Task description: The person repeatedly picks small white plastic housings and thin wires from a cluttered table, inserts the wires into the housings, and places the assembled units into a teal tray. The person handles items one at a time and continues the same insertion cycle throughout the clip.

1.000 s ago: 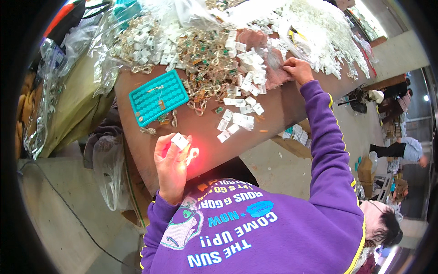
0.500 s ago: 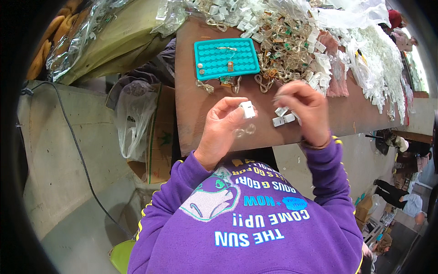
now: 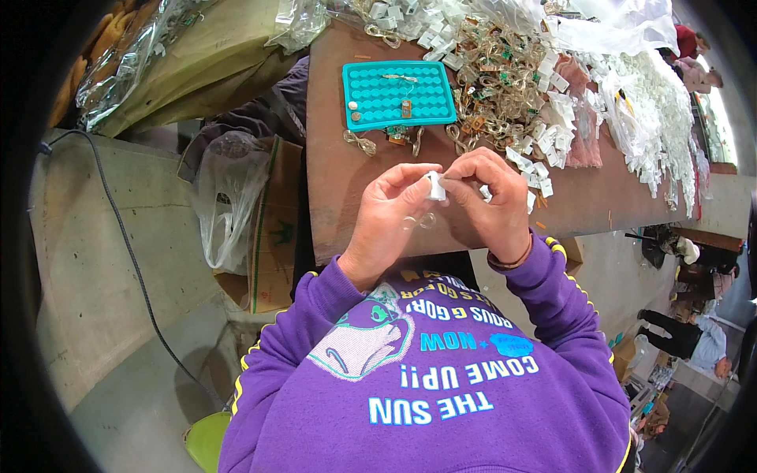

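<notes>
A concrete-floored workroom surrounds a brown worktable [image 3: 339, 189], with a clear plastic bag [image 3: 229, 209] hanging beside a cardboard box [image 3: 274, 236] to its left. Towards the far side lies a tangled pile of clear-corded circuit pieces [image 3: 497, 94]; right of it come a pink cloth [image 3: 579, 138] and a large heap of translucent white parts [image 3: 658, 102]. Left of the pile sits a teal dimpled tray [image 3: 378, 94], a coiled clear cord [image 3: 360, 143] just off its near edge. In front of the person, above the near part of the worktable, a small white casing [image 3: 437, 188] is held between the two hands. The left hand [image 3: 382, 221] pinches it from the left between thumb and forefinger, and a clear loop of cord [image 3: 426, 221] hangs just below. The right hand [image 3: 490, 197] meets the casing from the right, thumb and fingertips bent together against that side; whether they grip the casing or something tiny cannot be told. The casing's longer side seems to run near to far, across the line between the hands, with both about equally close. Loose white casings [image 3: 544, 177] lie beyond the right hand, to its right.
</notes>
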`<state>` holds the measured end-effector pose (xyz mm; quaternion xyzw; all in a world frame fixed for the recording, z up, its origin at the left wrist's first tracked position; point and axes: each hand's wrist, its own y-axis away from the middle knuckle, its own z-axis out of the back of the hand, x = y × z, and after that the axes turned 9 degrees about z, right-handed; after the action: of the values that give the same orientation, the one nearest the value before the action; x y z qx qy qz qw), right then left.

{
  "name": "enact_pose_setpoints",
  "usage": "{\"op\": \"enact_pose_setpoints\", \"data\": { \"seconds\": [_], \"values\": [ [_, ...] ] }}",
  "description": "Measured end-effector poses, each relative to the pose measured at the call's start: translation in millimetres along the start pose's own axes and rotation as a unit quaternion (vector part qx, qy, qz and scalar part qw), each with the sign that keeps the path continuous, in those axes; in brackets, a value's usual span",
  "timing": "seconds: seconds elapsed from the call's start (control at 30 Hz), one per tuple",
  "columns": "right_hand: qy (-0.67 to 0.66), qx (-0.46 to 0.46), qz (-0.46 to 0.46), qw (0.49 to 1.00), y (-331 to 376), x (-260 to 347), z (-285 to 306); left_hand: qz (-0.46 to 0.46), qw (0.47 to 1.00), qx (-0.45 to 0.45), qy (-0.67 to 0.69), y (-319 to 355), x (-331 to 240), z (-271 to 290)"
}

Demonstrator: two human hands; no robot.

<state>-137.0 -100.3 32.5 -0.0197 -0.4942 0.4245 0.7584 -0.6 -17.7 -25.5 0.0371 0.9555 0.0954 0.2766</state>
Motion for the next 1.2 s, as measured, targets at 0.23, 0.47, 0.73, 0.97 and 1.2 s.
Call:
{"op": "enact_pose_setpoints", "data": {
  "seconds": [0.23, 0.47, 0.73, 0.97, 1.2],
  "values": [
    [-0.065, -0.005, -0.019, 0.998, 0.6, 1.1, 5.0, 0.030, 0.999, -0.018, -0.039, 2.2, -5.9, -5.4],
    [-0.005, 0.011, 0.040, 0.999, 2.8, 0.0, 3.0, 0.017, 0.999, -0.011, -0.037, 1.9, -3.6, -4.4],
    [-0.015, 0.017, -0.021, 1.000, 4.7, 9.1, 4.8, 0.025, 0.999, -0.018, -0.025, 2.9, -2.7, -4.8],
    [0.055, 0.041, 0.075, 0.995, -0.7, 15.3, 5.8, 0.042, 0.999, 0.014, -0.015, 3.9, -5.0, -0.7],
    [0.062, 0.037, 0.073, 0.995, 6.1, 15.1, 12.0, 0.043, 0.998, 0.020, -0.052, 8.4, -1.2, 2.5]
  ]
}}
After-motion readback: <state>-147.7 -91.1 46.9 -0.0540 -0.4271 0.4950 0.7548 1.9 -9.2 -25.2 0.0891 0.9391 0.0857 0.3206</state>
